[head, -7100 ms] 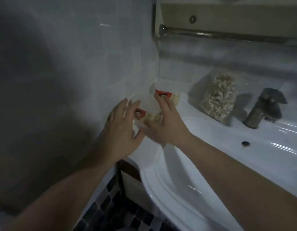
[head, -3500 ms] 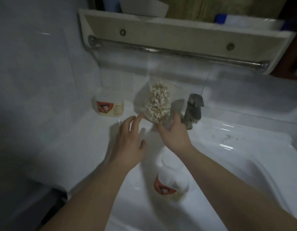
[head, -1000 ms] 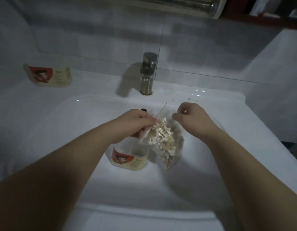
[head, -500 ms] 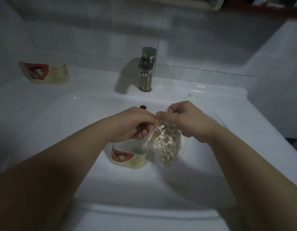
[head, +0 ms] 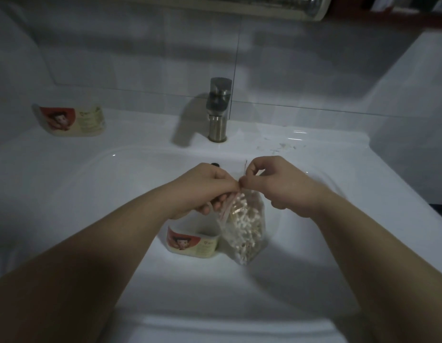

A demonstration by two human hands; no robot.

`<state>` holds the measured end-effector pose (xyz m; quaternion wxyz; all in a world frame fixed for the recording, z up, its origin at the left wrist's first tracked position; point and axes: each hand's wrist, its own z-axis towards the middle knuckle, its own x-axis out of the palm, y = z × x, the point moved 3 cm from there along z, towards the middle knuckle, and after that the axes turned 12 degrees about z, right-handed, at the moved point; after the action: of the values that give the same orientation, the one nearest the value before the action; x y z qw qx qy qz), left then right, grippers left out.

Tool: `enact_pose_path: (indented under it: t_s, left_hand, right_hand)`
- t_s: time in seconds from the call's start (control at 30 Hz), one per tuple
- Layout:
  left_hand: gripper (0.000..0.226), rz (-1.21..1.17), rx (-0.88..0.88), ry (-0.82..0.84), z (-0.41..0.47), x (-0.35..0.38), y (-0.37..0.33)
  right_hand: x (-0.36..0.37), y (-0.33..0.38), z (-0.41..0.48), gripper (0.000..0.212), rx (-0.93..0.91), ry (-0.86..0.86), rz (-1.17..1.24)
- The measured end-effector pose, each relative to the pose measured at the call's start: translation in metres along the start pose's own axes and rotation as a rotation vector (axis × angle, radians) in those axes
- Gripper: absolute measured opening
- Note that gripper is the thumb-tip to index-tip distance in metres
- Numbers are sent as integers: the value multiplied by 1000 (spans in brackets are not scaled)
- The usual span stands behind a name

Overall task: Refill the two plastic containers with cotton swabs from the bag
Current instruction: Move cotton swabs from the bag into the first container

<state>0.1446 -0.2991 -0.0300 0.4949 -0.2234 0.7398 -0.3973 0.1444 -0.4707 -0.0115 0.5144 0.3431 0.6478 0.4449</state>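
A clear plastic bag of cotton swabs hangs over the sink basin. My left hand and my right hand both pinch its top edge, fingertips meeting in the middle. Below my left hand, one plastic container with a red and cream label stands in the basin, right beside the bag. The second container, with the same label, sits on the counter at the far left by the wall.
A metal faucet stands at the back of the white sink. Small bits of debris lie on the rim to the faucet's right. A tiled wall rises behind, and a towel rail runs overhead.
My right hand has come in from the right and now pinches the bag's top next to my left hand. The bag hangs slightly lower and straighter than a second ago.
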Motion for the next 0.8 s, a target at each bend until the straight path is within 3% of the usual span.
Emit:
enact_pose_path:
  t_s: [0.1,0.33,0.47,0.8]
  left_hand:
    - [22,-57,20,-31,1,0,0]
    - [27,-438,54,-23,3,-1,-1]
    - [24,-451,28,-20,2,-1,-2]
    - [15,-382,-22,84,0,2,0]
  right_hand:
    - [-1,-1,0,20,-7,-22,30]
    - [-5,3,1,35,-53,-29,232]
    - [-4,9,-1,19,-137,-20,205]
    - [-6,6,-3,39,-7,62,101]
